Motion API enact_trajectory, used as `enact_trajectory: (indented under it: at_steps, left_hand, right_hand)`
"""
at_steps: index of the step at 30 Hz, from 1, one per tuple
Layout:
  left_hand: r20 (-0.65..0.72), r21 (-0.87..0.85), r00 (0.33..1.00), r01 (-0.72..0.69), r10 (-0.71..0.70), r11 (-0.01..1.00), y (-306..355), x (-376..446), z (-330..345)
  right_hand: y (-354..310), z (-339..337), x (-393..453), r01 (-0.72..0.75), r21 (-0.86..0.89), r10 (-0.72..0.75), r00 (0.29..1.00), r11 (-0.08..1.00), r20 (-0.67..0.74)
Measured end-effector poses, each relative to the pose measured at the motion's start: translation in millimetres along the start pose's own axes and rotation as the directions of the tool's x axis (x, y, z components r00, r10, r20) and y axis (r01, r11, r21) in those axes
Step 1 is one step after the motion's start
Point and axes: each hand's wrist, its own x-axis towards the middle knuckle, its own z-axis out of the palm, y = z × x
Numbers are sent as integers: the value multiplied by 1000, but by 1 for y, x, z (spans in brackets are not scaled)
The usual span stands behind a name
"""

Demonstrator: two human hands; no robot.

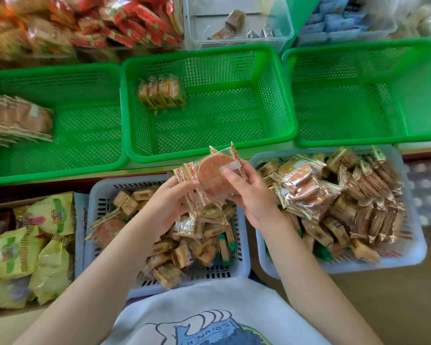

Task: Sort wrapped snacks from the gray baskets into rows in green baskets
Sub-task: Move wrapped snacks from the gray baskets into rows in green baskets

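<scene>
A small stack of round wrapped biscuits [213, 178] is held between both hands above the left gray basket [110, 192], just short of the middle green basket [204, 155]. The left hand [171, 202] is curled round the wrappers from below; the right hand [249, 192] pinches the top packet. The slick wrappers could well slide apart if the grip is loosened, and the packets might be dropped back among the unsorted snacks or set in the wrong row.

Head-worn view, steeply down, close over baskets [209, 155]
</scene>
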Motion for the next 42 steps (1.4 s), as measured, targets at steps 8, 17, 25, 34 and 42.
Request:
enact_trajectory:
  at_steps: [8, 17, 25, 34, 42]
  left_hand:
    - [123, -191, 992, 9, 15, 981, 27, -33, -53]
    - [-69, 83, 968, -237, 243, 968, 51, -67, -212]
    - [40, 153, 983, -181, 177, 971, 74, -80, -280]
    - [-82, -152, 979, -198, 187, 968, 94, -64, -280]
    - [-356, 196, 911, -145, 208, 970, 117, -27, -327]
  right_hand:
    - [2, 90, -13, 143, -341, -144, 989, 929, 22]
    - [5, 223, 3, 253, -497, -184, 965, 830, 185]
    - [1, 319, 29, 144, -496, -78, 985, 856, 152]
    - [17, 376, 53, 124, -564, 7, 974, 816, 224]
    - [7, 387, 107, 35, -716, 60, 992, 697, 108]
